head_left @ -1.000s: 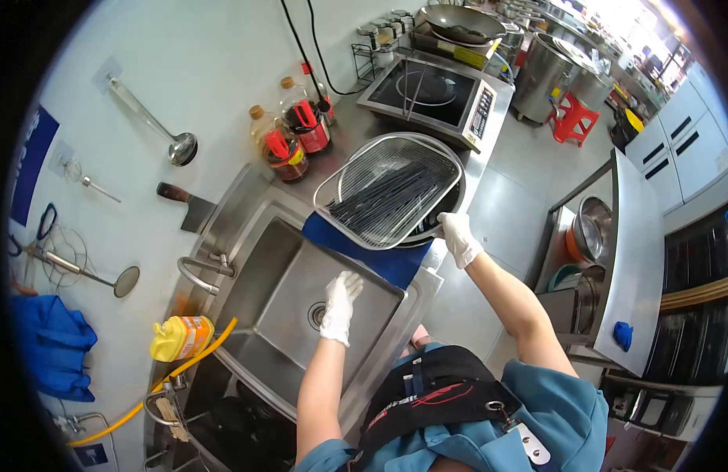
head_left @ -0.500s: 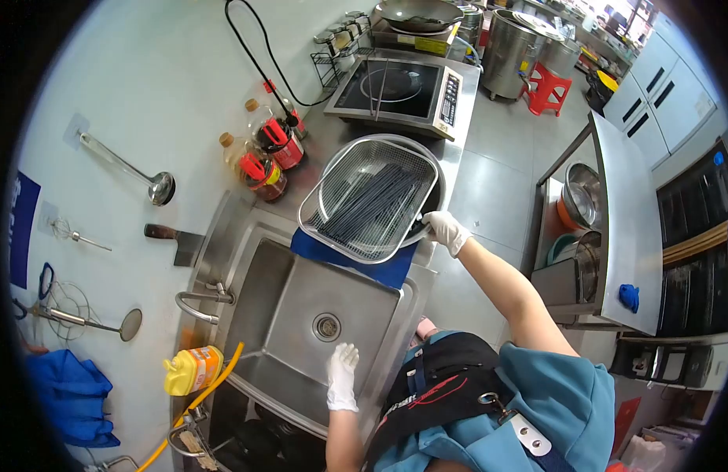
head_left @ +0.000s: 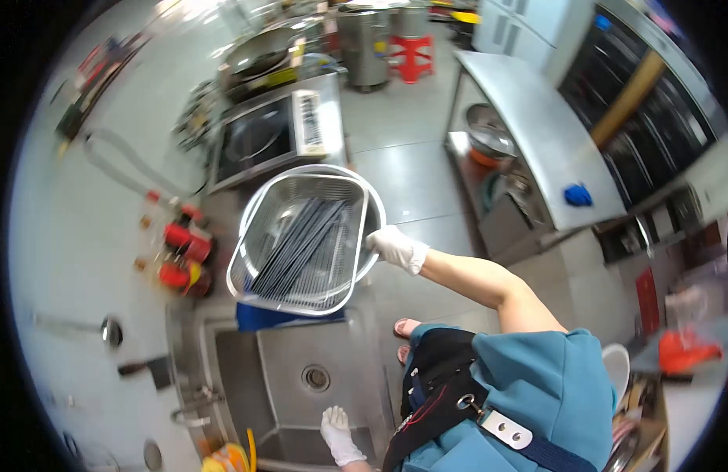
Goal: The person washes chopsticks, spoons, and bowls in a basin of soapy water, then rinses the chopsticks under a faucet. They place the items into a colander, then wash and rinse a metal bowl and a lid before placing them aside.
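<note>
My right hand [head_left: 397,248], in a white glove, is closed at the right rim of a large round metal basin [head_left: 376,206]. A wire-mesh basket [head_left: 342,271] sits tilted over the basin, and my fingertips are close to its right edge. Inside the basket lies a bundle of long dark sticks [head_left: 297,248] that look like chopsticks. My left hand [head_left: 339,433], also gloved in white, is over the lower part of the steel sink [head_left: 281,366], fingers loosely extended and holding nothing. Under the basket's near edge shows a blue cloth [head_left: 258,317].
An induction cooker [head_left: 258,138] stands beyond the basin. Red-capped bottles [head_left: 187,256] are by the wall on the left, with a cleaver [head_left: 156,371] below them. A tap [head_left: 195,409] reaches over the sink. To the right is a steel table [head_left: 529,130].
The view has swung to the right, so the basin, basket and sink sit further left and the picture is blurred. My right hand stays at the basin's rim; my left remains over the sink.
</note>
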A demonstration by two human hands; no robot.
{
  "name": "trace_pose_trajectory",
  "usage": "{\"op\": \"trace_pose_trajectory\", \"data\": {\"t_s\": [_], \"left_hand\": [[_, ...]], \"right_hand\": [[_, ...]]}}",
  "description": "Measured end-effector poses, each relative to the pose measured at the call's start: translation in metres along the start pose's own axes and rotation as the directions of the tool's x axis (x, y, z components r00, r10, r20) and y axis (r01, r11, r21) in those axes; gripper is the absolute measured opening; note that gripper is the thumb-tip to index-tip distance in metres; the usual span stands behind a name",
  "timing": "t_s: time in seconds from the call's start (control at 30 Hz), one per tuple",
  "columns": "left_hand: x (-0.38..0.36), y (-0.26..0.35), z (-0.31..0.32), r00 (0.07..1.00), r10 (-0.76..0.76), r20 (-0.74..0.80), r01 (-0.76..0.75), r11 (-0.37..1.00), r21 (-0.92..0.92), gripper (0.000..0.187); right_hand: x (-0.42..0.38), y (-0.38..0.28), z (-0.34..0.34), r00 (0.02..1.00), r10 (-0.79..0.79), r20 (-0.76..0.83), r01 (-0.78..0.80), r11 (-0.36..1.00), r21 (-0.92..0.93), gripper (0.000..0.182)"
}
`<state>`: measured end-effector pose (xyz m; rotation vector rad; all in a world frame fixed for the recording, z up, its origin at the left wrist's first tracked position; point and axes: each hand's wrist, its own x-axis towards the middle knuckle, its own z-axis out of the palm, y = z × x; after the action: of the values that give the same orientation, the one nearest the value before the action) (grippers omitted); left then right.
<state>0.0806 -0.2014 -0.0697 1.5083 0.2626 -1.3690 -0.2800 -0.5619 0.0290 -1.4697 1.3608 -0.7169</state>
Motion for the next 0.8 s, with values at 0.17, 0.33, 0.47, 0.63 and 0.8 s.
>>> {"op": "trace_pose_trajectory", "data": {"t_s": [0.17, 0.33, 0.47, 0.63, 0.8], "left_hand": [[0.001, 0.016, 0.048, 0.998, 0.064, 0.016, -0.066, 0.979, 0.194, 0.041], [-0.001, 0.024, 0.116, 0.987, 0.149, 0.056, -0.159, 0.941, 0.299, 0.032], [-0.008, 0.019, 0.202, 0.929, 0.359, 0.093, -0.357, 0.793, 0.494, 0.032], [-0.014, -0.019, 0.310, 0.921, 0.212, 0.327, -0.356, 0.798, 0.486, 0.030], [-0.052, -0.056, 0.367, 0.880, 0.164, 0.445, -0.417, 0.715, 0.561, 0.026]], "right_hand": [[-0.087, -0.026, -0.093, 0.918, 0.373, -0.137, -0.240, 0.795, 0.557, 0.012], [-0.167, 0.023, -0.199, 0.917, 0.229, -0.325, -0.067, 0.894, 0.442, 0.016], [-0.210, 0.069, -0.281, 0.724, 0.548, -0.420, -0.079, 0.670, 0.738, 0.012], [-0.250, 0.126, -0.394, 0.510, 0.573, -0.642, 0.036, 0.731, 0.681, 0.010], [-0.246, 0.151, -0.465, 0.397, 0.491, -0.776, 0.161, 0.795, 0.585, 0.015]]}}
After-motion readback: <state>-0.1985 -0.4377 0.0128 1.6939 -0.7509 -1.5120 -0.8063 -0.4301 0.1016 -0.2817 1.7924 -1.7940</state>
